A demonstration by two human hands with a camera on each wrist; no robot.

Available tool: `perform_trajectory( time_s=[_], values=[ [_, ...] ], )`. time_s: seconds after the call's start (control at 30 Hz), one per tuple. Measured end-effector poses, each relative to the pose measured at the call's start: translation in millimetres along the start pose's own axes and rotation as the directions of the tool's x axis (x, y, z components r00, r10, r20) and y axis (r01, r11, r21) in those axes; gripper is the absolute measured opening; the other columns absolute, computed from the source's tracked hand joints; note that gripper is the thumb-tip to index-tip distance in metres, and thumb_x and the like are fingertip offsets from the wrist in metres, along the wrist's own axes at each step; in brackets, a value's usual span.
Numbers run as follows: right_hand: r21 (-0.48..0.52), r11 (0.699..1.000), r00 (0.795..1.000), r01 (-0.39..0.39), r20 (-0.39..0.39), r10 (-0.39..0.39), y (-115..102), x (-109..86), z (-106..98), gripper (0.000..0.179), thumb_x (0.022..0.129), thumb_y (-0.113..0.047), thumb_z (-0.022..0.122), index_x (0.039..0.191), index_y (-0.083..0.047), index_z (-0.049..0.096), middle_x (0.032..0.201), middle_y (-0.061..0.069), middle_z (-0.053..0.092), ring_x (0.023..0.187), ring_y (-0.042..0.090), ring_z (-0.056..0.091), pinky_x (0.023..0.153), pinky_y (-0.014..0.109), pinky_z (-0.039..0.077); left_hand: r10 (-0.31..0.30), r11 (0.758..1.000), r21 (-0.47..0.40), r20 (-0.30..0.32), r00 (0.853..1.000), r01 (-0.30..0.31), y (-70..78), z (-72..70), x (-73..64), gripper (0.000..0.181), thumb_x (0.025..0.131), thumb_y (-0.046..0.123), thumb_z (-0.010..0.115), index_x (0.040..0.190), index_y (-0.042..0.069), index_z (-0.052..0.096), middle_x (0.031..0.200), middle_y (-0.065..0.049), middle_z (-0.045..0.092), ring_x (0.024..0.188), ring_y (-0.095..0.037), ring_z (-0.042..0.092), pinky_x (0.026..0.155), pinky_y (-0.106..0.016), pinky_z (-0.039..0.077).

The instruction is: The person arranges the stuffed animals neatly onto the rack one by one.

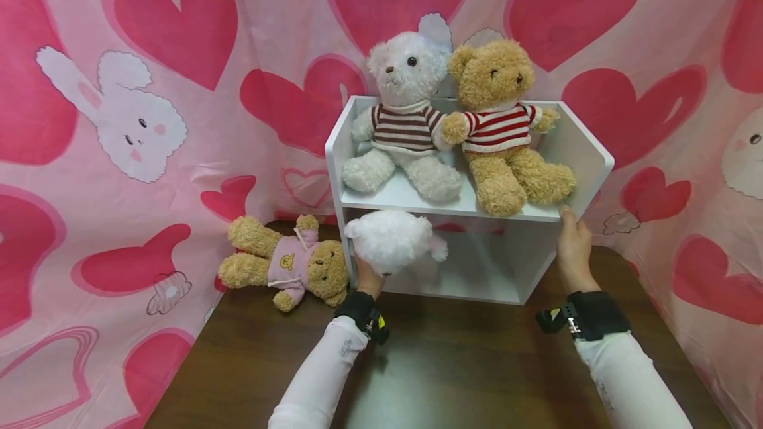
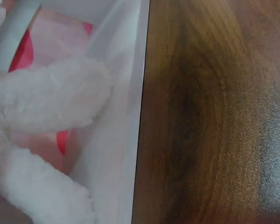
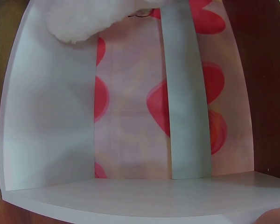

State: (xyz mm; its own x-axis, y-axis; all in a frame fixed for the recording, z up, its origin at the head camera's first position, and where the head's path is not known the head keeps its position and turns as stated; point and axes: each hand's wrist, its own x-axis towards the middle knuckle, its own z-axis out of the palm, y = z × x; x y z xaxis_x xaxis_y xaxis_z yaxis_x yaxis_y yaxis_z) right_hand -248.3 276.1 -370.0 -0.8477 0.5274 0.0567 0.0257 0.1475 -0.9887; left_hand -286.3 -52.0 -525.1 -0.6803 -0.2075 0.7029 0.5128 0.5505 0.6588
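Note:
In the head view my left hand (image 1: 369, 281) holds a white plush toy (image 1: 390, 240) at the lower left of a white two-tier shelf (image 1: 596, 144); its fingers are hidden behind the fur. Two fluffy white limbs (image 2: 51, 95) stretch into the lower compartment in the left wrist view. My right hand (image 1: 575, 250) grips the shelf's right side panel, thumb at the middle board's end. On the upper tier sit a white teddy bear (image 1: 404, 128) in a brown-striped sweater and a tan teddy bear (image 1: 501, 131) in a red-striped one.
Left of the shelf, a tan teddy bear (image 1: 298, 263) in a pink hoodie lies on its back on the brown wooden table (image 1: 429, 363). A grey-white back slat (image 3: 186, 93) crosses the lower compartment's open back. Pink heart-print cloth (image 1: 173, 32) hangs behind and around.

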Motion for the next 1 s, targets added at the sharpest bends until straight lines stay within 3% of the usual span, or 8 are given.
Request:
perform_trajectory(
  time_s=[0.17,0.33,0.43,0.5,0.63,0.73,0.9,1.0],
  values=[
    [0.021,1.0,1.0,0.015,0.011,-0.015,-1.4,-0.9,1.4,0.058,0.094,-0.04,0.034,0.138,-0.003,0.037,0.143,0.01,0.033,0.13,0.019,0.027,0.109,0.031,0.016,-0.07,0.998,0.005,0.0,0.998,0.07,-34.0,21.4,-0.4,0.037,0.086,0.026,0.062,0.118,0.012,0.049,0.111,-0.007,0.051,0.109,-0.02,0.047,0.094,-0.032,0.035],
    [0.008,1.0,1.0,0.017,0.012,-0.017,0.1,-0.5,1.9,0.058,0.094,-0.041,0.034,0.138,-0.003,0.037,0.143,0.01,0.033,0.13,0.02,0.027,0.109,0.033,0.016,-0.177,0.984,0.021,0.031,0.984,0.176,30.2,-2.5,19.8,0.035,0.08,0.002,0.066,0.111,-0.003,0.05,0.107,-0.021,0.05,0.103,-0.037,0.047,0.089,-0.046,0.037],
    [0.001,1.0,1.0,0.018,0.014,-0.018,1.4,0.8,0.6,0.058,0.094,-0.041,0.034,0.139,-0.004,0.037,0.143,0.009,0.033,0.13,0.019,0.027,0.109,0.033,0.016,-0.173,0.984,0.042,0.048,0.984,0.171,27.0,-0.3,22.6,0.038,0.081,0.004,0.065,0.114,-0.004,0.048,0.11,-0.022,0.05,0.105,-0.037,0.047,0.091,-0.045,0.036],
    [0.007,1.0,1.0,0.021,0.019,-0.021,1.8,1.1,-0.1,0.057,0.095,-0.041,0.034,0.14,-0.006,0.035,0.144,0.007,0.032,0.13,0.017,0.026,0.109,0.032,0.015,-0.16,0.986,0.05,0.065,0.985,0.157,20.3,-0.6,24.0,0.044,0.083,0.011,0.065,0.121,-0.001,0.046,0.116,-0.02,0.049,0.109,-0.034,0.046,0.094,-0.044,0.035],
    [0.009,1.0,1.0,0.029,0.001,-0.029,1.0,1.9,0.3,0.056,0.095,-0.04,0.035,0.138,-0.003,0.038,0.142,0.009,0.035,0.129,0.018,0.029,0.108,0.031,0.017,-0.095,0.993,0.063,0.005,0.995,0.095,-42.2,33.0,18.3,0.052,0.088,0.04,0.055,0.132,0.017,0.039,0.123,-0.006,0.045,0.115,-0.017,0.043,0.098,-0.024,0.03],
    [0.009,0.999,1.0,0.031,-0.003,-0.031,0.3,1.8,0.8,0.057,0.094,-0.04,0.036,0.136,-0.001,0.04,0.142,0.01,0.036,0.128,0.019,0.029,0.108,0.031,0.018,-0.098,0.995,0.033,-0.027,0.995,0.099,-66.0,51.7,20.0,0.053,0.087,0.043,0.055,0.132,0.02,0.039,0.121,-0.004,0.046,0.115,-0.015,0.042,0.098,-0.022,0.028],
    [0.013,1.0,1.0,0.011,0.003,-0.011,1.3,0.8,0.1,0.057,0.095,-0.041,0.035,0.139,-0.004,0.036,0.143,0.008,0.033,0.129,0.016,0.028,0.108,0.03,0.017,-0.16,0.987,0.019,0.086,0.983,0.159,2.5,20.3,45.0,0.051,0.085,0.022,0.064,0.128,0.004,0.042,0.121,-0.016,0.047,0.115,-0.032,0.042,0.099,-0.045,0.03],
    [0.007,1.0,1.0,0.029,-0.011,-0.029,2.2,2.3,2.1,0.057,0.094,-0.04,0.036,0.136,-0.001,0.04,0.141,0.01,0.037,0.127,0.018,0.031,0.107,0.03,0.02,-0.139,0.99,0.002,0.072,0.988,0.139,10.2,16.3,51.0,0.052,0.083,0.019,0.066,0.126,0.002,0.043,0.12,-0.019,0.046,0.115,-0.036,0.04,0.099,-0.049,0.027]
  ],
)
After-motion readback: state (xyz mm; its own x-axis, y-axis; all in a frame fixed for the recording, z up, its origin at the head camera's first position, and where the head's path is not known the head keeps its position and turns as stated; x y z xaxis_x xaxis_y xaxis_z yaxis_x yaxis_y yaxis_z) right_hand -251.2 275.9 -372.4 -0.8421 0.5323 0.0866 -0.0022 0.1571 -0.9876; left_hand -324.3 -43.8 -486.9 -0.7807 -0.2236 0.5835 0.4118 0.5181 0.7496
